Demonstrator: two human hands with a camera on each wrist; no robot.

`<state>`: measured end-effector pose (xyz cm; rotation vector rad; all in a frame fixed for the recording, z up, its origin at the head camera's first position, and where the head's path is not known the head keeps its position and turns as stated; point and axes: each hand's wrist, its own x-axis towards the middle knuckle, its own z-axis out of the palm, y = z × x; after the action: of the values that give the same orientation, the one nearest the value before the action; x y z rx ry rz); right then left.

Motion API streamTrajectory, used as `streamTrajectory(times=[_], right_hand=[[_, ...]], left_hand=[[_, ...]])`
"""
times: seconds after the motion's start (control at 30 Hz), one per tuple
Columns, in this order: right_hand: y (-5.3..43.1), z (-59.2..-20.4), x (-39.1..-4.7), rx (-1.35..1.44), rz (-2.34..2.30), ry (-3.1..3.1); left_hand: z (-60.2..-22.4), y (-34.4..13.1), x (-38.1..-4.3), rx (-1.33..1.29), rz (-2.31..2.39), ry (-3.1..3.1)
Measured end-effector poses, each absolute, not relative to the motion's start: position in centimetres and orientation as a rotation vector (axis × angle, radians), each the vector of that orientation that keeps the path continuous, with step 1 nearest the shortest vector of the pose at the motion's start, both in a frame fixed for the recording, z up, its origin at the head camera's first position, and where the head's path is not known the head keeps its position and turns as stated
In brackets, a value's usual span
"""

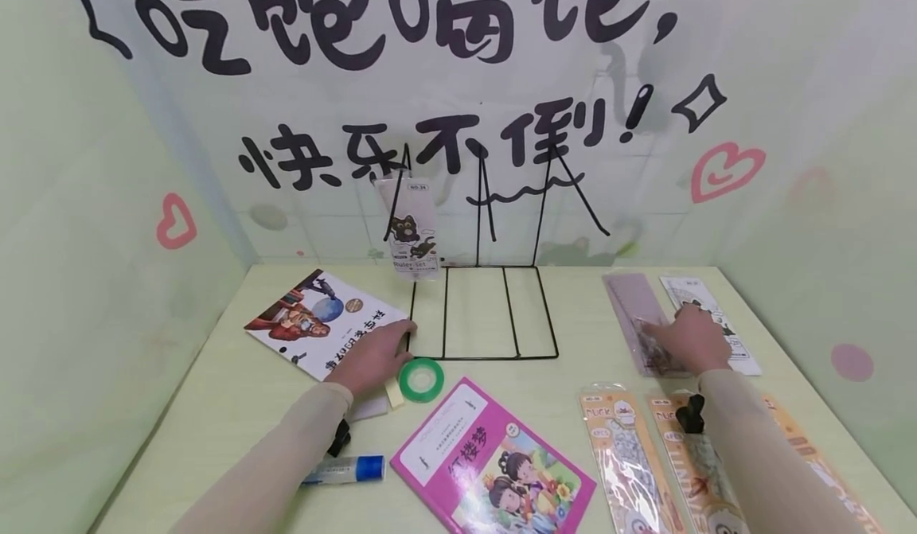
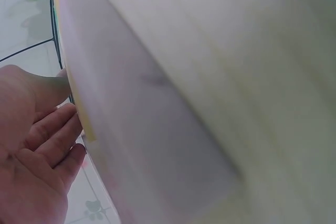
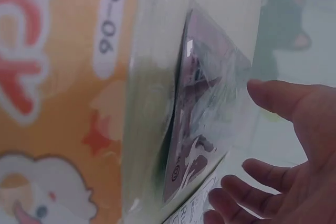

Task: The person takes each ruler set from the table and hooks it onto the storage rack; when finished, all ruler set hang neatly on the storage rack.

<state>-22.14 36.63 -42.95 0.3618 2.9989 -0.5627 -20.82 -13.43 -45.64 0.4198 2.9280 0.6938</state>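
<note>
My left hand is at the front left corner of a black wire rack, its fingertips and thumb around the wire. In the left wrist view, that hand is half curled, and the wire passes by its thumb. A ruler set in a clear bag hangs on the rack's left hook. Over at the right, my right hand hovers with spread fingers above a purplish bagged pack and a white bagged ruler set. The right wrist view shows nothing within this hand.
A book lies partly beneath my left forearm side, with a green tape roll near it. A glue stick and a pink book lie in front. Orange duck packs lie front right. Printed cloth walls enclose the table.
</note>
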Motion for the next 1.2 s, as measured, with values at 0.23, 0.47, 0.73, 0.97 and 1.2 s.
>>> streamTrajectory(times=[0.23,0.47,0.73,0.97,1.2], right_hand=[[36.6,-42.7,-21.8,0.327,-0.590,2.885],[36.3,-43.4,-22.3,0.321,-0.688,2.864],[36.5,-43.9,-23.0,0.360,-0.992,2.825],[35.7,-42.9,-22.2,0.287,-1.309,2.858],[33.5,-40.0,-20.2,-0.082,-1.328,2.943]], left_hand=[[-45.6,-13.4,-20.9,0.412,0.679,2.925],[-45.5,-13.2,-20.8,0.397,0.679,2.916],[-45.5,-13.2,-20.8,0.383,0.668,2.923],[-45.6,-13.3,-20.9,0.389,0.688,2.921],[-45.9,-13.4,-21.2,0.394,0.697,2.929]])
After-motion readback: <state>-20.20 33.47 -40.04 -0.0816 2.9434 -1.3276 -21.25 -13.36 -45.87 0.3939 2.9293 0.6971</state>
